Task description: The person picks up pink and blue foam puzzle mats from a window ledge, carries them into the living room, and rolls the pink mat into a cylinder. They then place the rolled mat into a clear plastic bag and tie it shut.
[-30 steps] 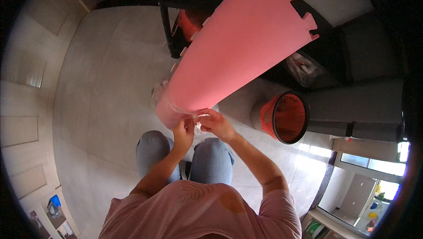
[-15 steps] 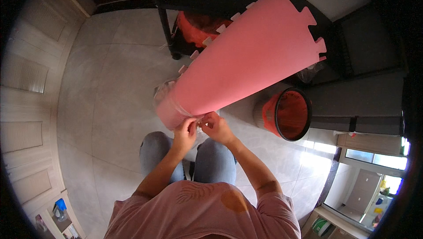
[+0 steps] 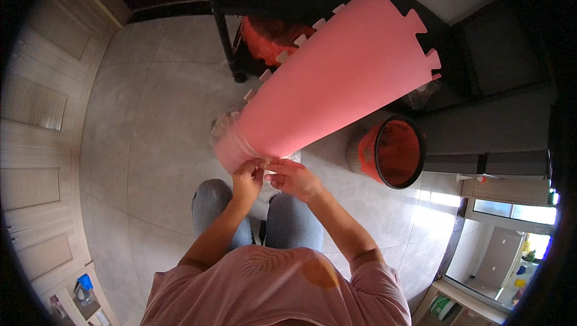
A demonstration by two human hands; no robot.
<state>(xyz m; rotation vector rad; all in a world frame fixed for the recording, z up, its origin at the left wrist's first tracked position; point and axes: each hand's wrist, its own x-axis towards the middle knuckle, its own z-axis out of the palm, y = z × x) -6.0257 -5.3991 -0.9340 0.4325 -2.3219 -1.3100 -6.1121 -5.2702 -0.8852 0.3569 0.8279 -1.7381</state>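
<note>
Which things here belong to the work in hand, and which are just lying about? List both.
In hand:
- pink foam mat, puzzle-edged
- clear plastic wrap at its near end
- left hand and right hand, both at that end

Lying about:
- red-lined bin
- dark shelf frame
- tiled floor

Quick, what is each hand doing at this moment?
Left hand: fingers pinched on the clear plastic wrap at the rolled pink foam mat end.
Right hand: grips the same wrap.

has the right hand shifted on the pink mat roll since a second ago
Yes, slightly: the right hand sits lower, nearer the knees; camera motion may account for part.
</note>
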